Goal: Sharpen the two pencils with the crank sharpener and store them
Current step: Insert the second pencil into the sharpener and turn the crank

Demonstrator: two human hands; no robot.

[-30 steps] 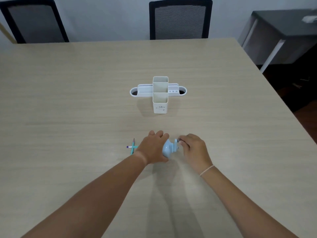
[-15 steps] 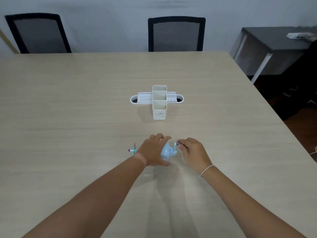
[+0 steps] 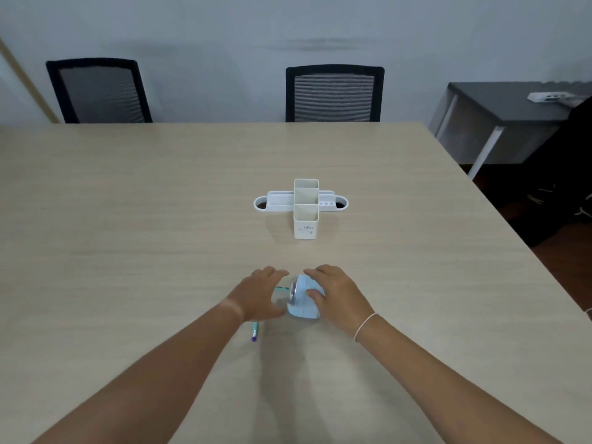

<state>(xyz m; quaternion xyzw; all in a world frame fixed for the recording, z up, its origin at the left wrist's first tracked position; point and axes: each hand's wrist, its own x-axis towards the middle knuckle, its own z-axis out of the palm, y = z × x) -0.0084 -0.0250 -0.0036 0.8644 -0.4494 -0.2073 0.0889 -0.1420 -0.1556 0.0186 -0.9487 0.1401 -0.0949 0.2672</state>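
A light blue crank sharpener [image 3: 302, 307] stands on the table in front of me. My right hand [image 3: 339, 291] grips its body from the right and top. My left hand [image 3: 259, 294] is just left of it and holds a teal pencil [image 3: 282, 288], of which only a short piece shows between the fingers and the sharpener's face. A second teal pencil [image 3: 255, 333] with a purple end lies on the table and sticks out from under my left wrist. The white pencil organizer [image 3: 306, 219] stands farther back in the middle.
The wooden table [image 3: 128, 219] stretches wide on all sides of the hands. Two black mesh chairs [image 3: 333, 92] stand at its far edge. A dark side table [image 3: 499, 104] is at the right, beyond the table's right edge.
My right hand left the crank and took the sharpener's body, which is now turned. My left hand let go of the sharpener and now holds a pencil beside it. The camera tilted up.
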